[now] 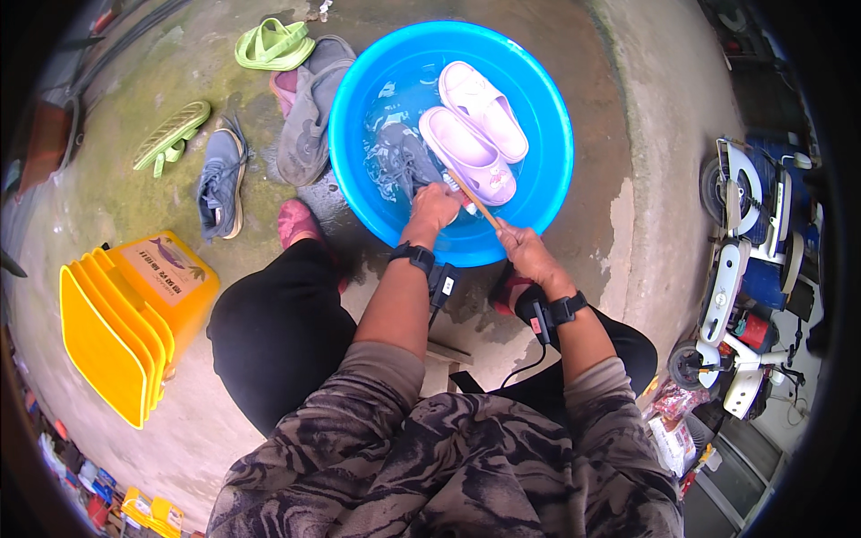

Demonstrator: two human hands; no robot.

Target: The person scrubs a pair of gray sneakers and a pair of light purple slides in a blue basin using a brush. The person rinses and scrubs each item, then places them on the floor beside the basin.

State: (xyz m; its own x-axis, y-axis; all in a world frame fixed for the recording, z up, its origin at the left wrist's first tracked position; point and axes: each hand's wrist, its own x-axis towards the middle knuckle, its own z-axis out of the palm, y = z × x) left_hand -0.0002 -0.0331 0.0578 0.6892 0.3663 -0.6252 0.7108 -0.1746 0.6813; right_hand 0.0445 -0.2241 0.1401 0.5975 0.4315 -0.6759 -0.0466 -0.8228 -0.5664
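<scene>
A round blue plastic basin of water stands on the wet ground before me. My left hand grips one end of a dark grey lace-up shoe, which is partly under water at the basin's left side. In my right hand is a wooden-handled scrubbing brush, its bristle end beside my left hand and close to the shoe. A pair of pale pink slippers lies in the basin to the right of the shoe, one overlapping the other. My fingers partly hide the near end of the shoe.
Left of the basin lie a grey-blue lace-up shoe, grey slippers and green sandals. Stacked yellow plastic buckets lie on their side by my left knee. Parked electric scooters stand at the far right.
</scene>
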